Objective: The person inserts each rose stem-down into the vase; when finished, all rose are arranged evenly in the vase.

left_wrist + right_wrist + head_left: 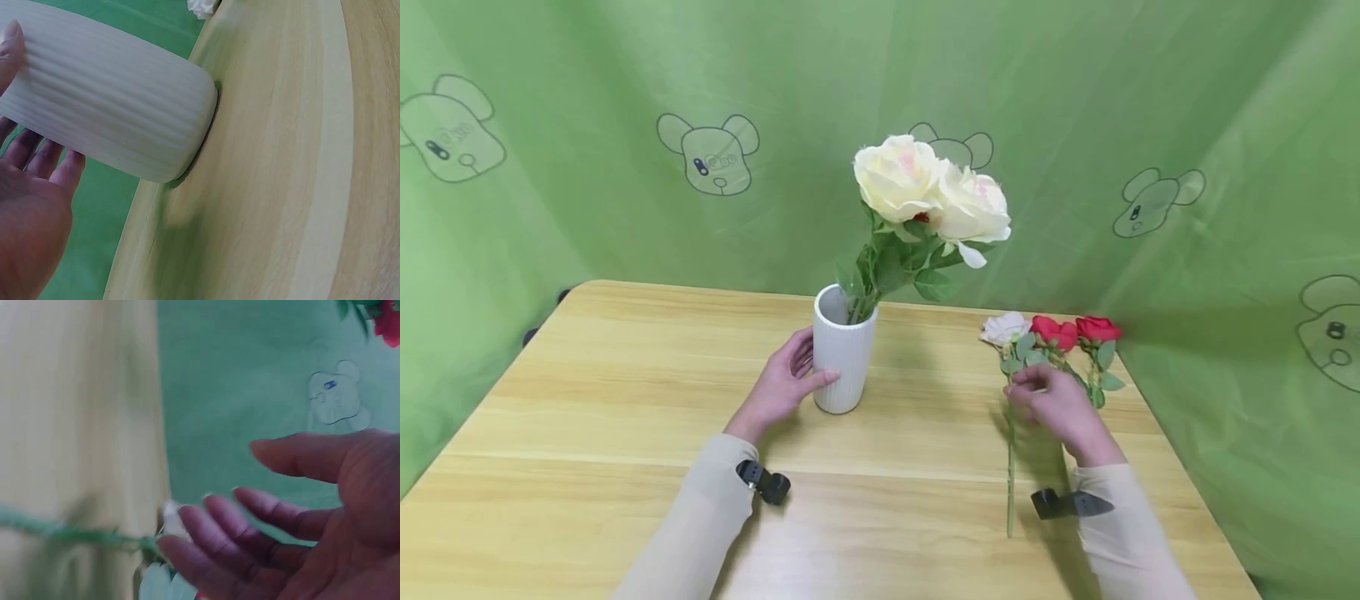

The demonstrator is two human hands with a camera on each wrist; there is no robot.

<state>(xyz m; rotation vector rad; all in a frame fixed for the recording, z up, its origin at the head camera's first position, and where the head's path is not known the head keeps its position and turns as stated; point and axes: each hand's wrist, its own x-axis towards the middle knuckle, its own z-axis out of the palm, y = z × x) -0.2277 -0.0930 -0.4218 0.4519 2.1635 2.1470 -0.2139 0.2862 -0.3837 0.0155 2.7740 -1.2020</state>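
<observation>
A white ribbed vase (842, 358) stands upright on the table, holding two large cream roses (897, 179) on leafy green stems. My left hand (782, 383) grips its left side; the left wrist view has the thumb on one side of the vase (119, 100) and the fingers on the other. At the right, a pale rose (1006, 327) has a long green stem (1011, 475) pointing toward me. My right hand (1060, 408) is over that stem. In the right wrist view its fingers are loosely extended, thumb apart, and the stem (75, 534) runs up to the lowest fingertip.
Two red roses (1054, 333) with leaves lie beside the pale one, near the back right edge of the wooden table (625, 383). Green curtains (805, 75) with printed bear heads hang behind and at the sides. A bit of red shows between the cream blooms.
</observation>
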